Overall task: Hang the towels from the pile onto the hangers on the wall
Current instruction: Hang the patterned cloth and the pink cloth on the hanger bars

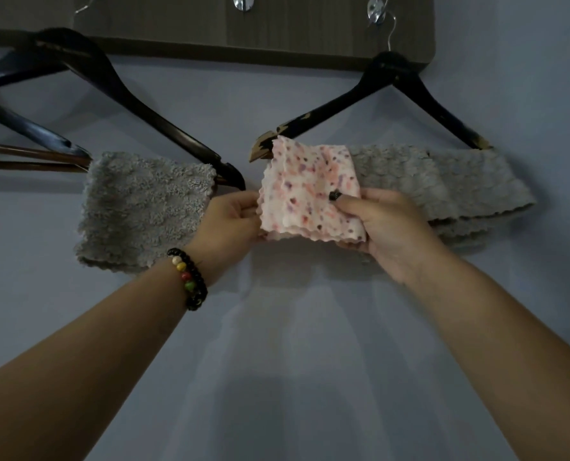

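Both hands, left hand (230,217) and right hand (381,224), fingers pinching the spotted towel (310,191) draped over the right hanger (393,91) bar beside a grey towel (443,181); uneven tug could likely slide it off the bar's left end.

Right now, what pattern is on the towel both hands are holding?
White with pink, red and purple speckles, on the towel; the head view shows it.
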The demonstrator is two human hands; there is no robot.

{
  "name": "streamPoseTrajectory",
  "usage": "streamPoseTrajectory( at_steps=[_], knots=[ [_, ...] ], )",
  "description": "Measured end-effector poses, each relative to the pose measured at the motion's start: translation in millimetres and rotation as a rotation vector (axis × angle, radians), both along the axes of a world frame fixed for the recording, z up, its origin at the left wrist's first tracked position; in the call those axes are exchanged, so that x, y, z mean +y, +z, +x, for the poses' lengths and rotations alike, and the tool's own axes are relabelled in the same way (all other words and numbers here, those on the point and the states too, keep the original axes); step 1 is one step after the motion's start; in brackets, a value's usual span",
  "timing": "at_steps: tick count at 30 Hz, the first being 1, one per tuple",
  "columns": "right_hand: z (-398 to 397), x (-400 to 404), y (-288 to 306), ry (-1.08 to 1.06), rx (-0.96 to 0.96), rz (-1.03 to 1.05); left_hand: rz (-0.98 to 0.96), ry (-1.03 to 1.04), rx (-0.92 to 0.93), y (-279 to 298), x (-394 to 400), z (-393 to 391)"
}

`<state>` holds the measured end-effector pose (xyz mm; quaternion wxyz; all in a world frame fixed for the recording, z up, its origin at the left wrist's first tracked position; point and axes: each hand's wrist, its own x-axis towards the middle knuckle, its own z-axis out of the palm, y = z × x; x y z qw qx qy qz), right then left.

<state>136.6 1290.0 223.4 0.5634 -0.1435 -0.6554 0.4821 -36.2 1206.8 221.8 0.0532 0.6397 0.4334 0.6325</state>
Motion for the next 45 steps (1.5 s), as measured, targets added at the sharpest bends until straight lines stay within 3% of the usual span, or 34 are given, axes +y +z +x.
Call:
streamPoseTrajectory(
  at_steps=[7, 13, 16, 19, 22, 25, 32, 37, 45],
  knots=[
    [-0.1, 7.7, -9.8, -0.173, -0.038, 0.124, -0.123, -0.047, -0.021, -4.6, -1.5, 4.2],
    [-1.8, 19.0, -16.5, 0.234, 0.118, -0.115, -0.196, -0.143, 0.005, -2.1, -3.6, 17.0],
    [2.9, 21.5, -19.0, 0.436, 0.174, -0.172, -0.204, -0.071, 0.029, -1.7, -4.2, 20.7],
    [4.2, 29.2, -24.0, 0.383, 0.225, -0.190, -0.117, 0.053, -0.105, 4.6, -1.7, 21.0],
    [5.5, 31.9, -26.3, 0.331, 0.249, -0.182, 0.021, 0.011, -0.322, 14.6, -0.9, 24.3],
    [5.8, 30.9, -26.6, 0.253, 0.230, -0.146, 0.047, 0.060, -0.275, 17.8, 0.1, 37.6],
    [7.3, 28.6, -24.5, 0.050, 0.176, -0.058, 0.219, 0.423, -0.305, 21.1, 13.6, 58.1],
    [11.1, 23.8, -27.0, 0.044, 0.162, -0.058, 0.386, 0.626, -0.291, 12.7, 21.1, 56.9],
    [20.5, 16.5, -45.5, 0.017, 0.113, 0.106, 0.289, 0.543, -0.316, -14.0, -1.5, 60.6]
  ],
)
